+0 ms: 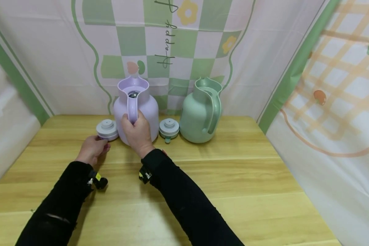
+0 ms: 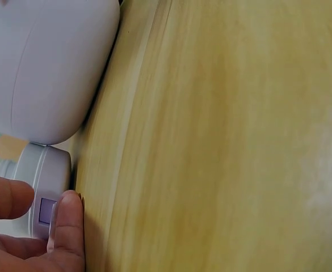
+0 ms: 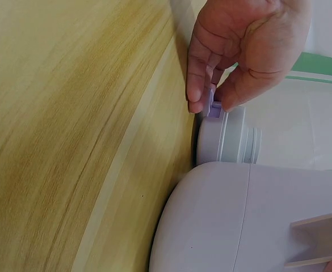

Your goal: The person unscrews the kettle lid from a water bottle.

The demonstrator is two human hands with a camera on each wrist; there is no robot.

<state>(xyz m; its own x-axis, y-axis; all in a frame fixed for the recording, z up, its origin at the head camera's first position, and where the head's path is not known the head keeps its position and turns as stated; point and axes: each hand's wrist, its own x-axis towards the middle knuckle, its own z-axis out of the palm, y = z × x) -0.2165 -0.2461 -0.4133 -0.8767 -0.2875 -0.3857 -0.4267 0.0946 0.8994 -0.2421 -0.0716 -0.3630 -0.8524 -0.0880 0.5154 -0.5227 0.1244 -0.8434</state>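
Observation:
A lilac thermos jug (image 1: 150, 112) stands upright near the back of the wooden table, its mouth uncovered. My right hand (image 1: 139, 134) grips its handle (image 1: 132, 108), thumb along the front. Beside the jug's left side lies a pale grey and lilac lid (image 1: 107, 129), stepped side up. My left hand (image 1: 93, 149) is at that lid's near edge; in the right wrist view its thumb and fingers pinch the small lilac tab (image 3: 210, 107). In the left wrist view the left hand's fingers (image 2: 69, 221) rest by the tab, close to the tabletop.
A green thermos jug (image 1: 194, 116) stands to the right, its mouth also uncovered. Between the jugs sits a second lid (image 1: 169, 128) with a green tab facing front. A checkered cloth (image 1: 132, 41) hangs behind the table (image 1: 233, 191), with more cloth on both sides.

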